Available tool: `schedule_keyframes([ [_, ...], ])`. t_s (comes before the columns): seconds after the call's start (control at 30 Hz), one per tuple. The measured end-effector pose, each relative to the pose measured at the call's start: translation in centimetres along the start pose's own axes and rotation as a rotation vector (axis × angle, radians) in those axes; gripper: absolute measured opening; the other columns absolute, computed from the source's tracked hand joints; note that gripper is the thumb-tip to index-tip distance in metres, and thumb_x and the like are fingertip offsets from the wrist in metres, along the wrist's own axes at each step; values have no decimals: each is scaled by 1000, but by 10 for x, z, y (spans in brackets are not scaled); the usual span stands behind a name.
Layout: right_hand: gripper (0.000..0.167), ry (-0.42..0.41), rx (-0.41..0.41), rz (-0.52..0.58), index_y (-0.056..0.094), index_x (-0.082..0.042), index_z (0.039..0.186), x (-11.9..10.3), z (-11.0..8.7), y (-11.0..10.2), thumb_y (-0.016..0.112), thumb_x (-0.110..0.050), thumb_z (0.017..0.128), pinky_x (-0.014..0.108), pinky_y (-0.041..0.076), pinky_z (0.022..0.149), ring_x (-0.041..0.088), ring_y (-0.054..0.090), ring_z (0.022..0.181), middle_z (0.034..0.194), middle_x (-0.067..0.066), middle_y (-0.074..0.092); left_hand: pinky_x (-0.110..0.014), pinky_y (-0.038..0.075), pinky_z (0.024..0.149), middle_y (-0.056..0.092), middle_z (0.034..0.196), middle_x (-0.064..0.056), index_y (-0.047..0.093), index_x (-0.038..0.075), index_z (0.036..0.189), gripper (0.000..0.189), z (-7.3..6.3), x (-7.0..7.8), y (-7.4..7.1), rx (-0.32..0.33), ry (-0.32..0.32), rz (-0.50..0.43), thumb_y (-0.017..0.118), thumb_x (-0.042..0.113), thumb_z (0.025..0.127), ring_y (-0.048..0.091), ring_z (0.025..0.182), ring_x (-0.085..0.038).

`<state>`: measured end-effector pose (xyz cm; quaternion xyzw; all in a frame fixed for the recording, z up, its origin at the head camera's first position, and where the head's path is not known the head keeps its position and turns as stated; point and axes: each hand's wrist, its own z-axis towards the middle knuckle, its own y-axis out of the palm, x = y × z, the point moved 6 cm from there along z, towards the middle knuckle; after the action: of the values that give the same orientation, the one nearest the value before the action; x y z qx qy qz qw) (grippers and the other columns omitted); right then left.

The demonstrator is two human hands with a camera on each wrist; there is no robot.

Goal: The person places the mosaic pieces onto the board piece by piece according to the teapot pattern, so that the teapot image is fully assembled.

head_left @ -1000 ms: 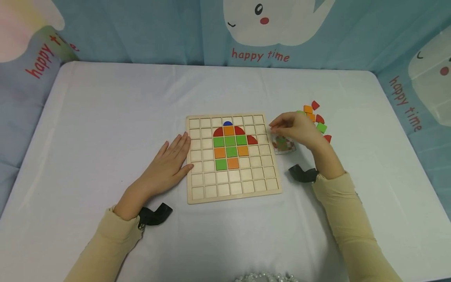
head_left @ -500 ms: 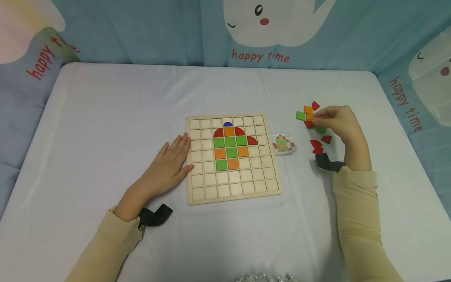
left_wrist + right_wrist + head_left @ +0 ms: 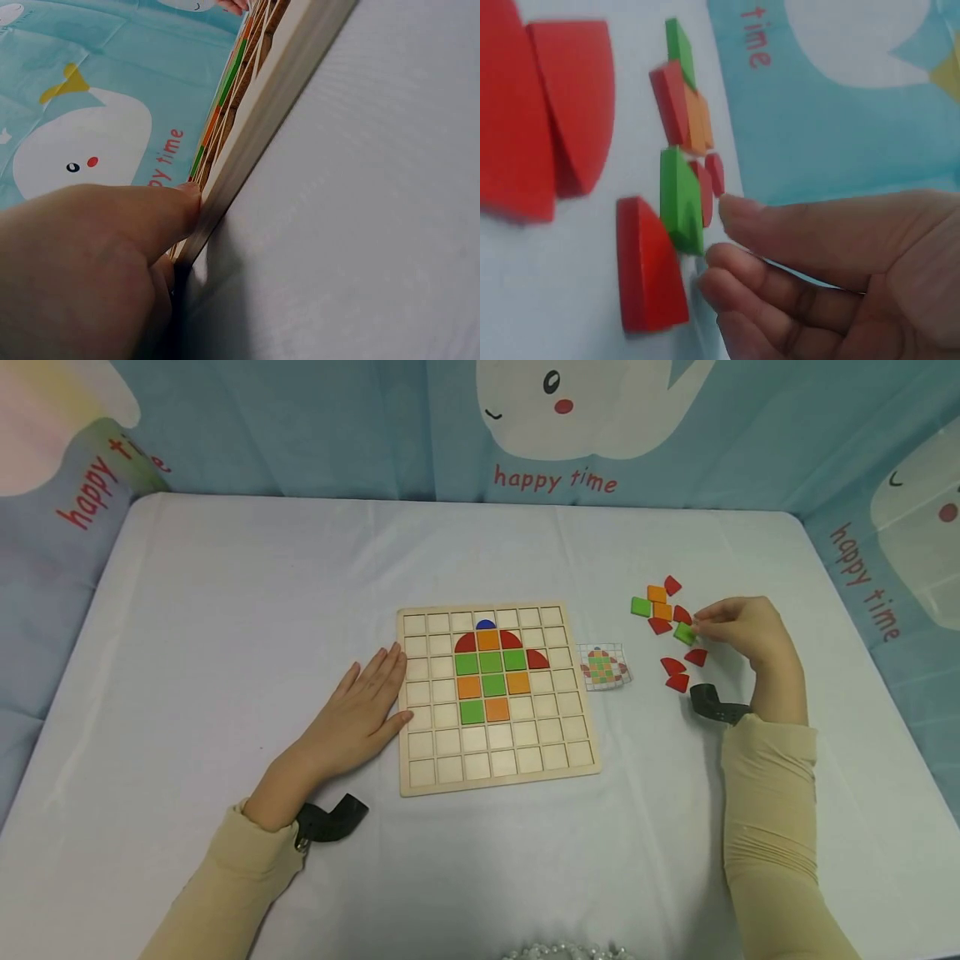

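My left hand (image 3: 352,718) lies flat with straight fingers against the left edge of a wooden grid board (image 3: 450,770). Its thumb (image 3: 161,214) touches the board's side in the left wrist view. Green, orange and red tiles and a blue half-round tile (image 3: 485,624) sit in the board's cells. To the right of the board, my right hand (image 3: 750,625) hovers beside a green square tile (image 3: 684,633). In the right wrist view its thumb and loosely bent fingers stand apart, close to that tile, with nothing seen between them. A red quarter-round tile (image 3: 651,266) lies nearby.
A small pattern card (image 3: 604,666) lies against the board's right edge. Several loose tiles are spread right of it, including an orange square (image 3: 656,594), a green square (image 3: 641,607) and a red quarter-round (image 3: 677,682). White beads (image 3: 567,952) show at the front edge.
My right hand has moved from beside the board and over the card to the right side of the loose tiles, uncovering the card and several tiles. The left hand stays still.
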<state>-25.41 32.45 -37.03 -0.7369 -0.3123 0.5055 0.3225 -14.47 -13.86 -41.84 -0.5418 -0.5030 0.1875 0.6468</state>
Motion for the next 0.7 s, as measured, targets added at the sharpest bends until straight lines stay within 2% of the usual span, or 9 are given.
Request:
schedule_keyframes([
  [0.07,36,23,5,-7,64,0,112,3,1,-1,66,-28,89,50,42,79,28,48,96,91,7,66,-47,-3,113,2,157,-15,7,-4,149,70,0,0,0,1,0,0,43,32,100,-4,144,-27],
  [0.13,37,20,-14,-2,63,1,113,4,1,1,67,-26,89,51,41,81,29,48,95,87,6,66,-47,-2,113,2,157,-16,7,-4,149,70,0,0,0,3,1,0,43,32,100,-4,144,-27],
  [0.3,41,-8,-60,-38,60,6,116,2,2,6,68,-22,87,54,39,87,34,47,97,94,14,63,-48,-2,113,2,157,-16,7,-4,149,70,0,0,0,3,0,2,43,32,100,-4,144,-27],
  [0.5,39,-11,-69,-86,60,7,113,0,2,9,68,-21,87,55,39,86,36,46,98,109,26,56,-47,-2,113,2,157,-16,7,-4,149,70,0,0,1,3,-1,8,43,32,100,-4,144,-27],
  [0.7,31,-45,-57,-90,59,5,105,-3,2,9,69,-17,85,48,40,78,32,50,90,98,20,59,-47,-2,113,2,157,-16,7,-4,149,70,1,0,1,3,2,11,43,32,100,-4,144,-27],
])
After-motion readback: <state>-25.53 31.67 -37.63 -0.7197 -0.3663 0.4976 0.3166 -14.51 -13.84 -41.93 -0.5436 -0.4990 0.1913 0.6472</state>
